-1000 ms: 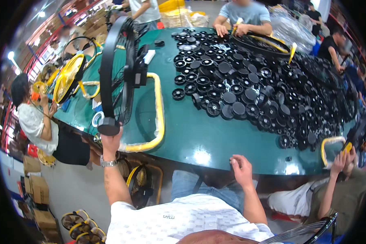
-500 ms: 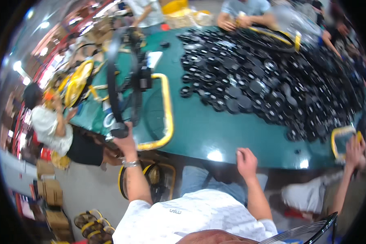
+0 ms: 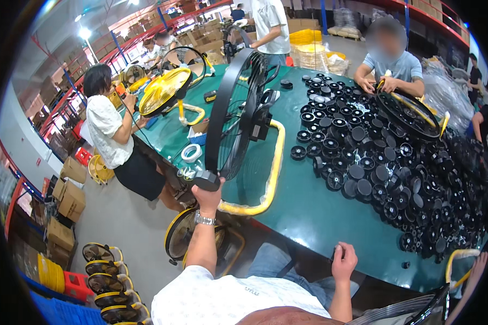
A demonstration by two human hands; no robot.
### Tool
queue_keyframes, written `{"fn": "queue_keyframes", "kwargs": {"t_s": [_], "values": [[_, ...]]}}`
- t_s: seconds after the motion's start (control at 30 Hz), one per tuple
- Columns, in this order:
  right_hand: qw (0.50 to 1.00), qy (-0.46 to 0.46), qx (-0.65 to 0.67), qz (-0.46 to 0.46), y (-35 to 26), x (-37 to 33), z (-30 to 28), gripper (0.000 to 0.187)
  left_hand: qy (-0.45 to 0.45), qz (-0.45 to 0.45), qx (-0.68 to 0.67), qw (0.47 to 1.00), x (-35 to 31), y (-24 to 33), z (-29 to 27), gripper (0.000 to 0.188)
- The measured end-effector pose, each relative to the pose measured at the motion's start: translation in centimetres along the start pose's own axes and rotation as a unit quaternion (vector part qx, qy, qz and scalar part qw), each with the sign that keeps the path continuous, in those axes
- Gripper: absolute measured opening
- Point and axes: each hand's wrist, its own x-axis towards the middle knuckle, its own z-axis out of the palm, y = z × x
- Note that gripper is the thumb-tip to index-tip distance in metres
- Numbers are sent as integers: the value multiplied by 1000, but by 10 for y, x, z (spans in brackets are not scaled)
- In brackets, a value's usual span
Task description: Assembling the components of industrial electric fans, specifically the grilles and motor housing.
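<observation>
Upright on the table in front of me stands a black drum fan (image 3: 230,111) on a yellow tube stand (image 3: 276,162) partly wrapped in clear film. My left hand (image 3: 207,197) is closed round a round black knob (image 3: 206,180) low on the fan's near side. Just off the table's front edge, my right hand (image 3: 344,262) is held up with its fingers curled. A dark bit shows at its fingertips, too small to name. Many loose black knobs (image 3: 358,172) are heaped across the table's right side.
The green table (image 3: 303,219) stretches ahead. Across it a person (image 3: 396,67) handles a fan ring (image 3: 409,115). At left, another person (image 3: 111,124) stands by a yellow fan (image 3: 165,92). A tape roll (image 3: 191,153) lies left of my fan. More fans (image 3: 106,281) stand on the floor.
My view has swung, so the table and fan sit differently and more of the room shows. My left hand stays at the knob, and my right fingers remain curled.
</observation>
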Motion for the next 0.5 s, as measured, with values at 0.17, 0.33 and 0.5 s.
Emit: {"fn": "queue_keyframes", "kwargs": {"t_s": [0.17,0.33,0.5], "values": [[1000,-14,-9,0,-2,5,0,6,33,-55,-46,997,20,-77,-3,19],[999,-6,-37,14,3,1,6,7,-24,-24,-92,995,48,-92,13,15],[998,3,-61,-5,-2,3,8,7,-36,-2,-85,996,77,-113,28,17]]}}
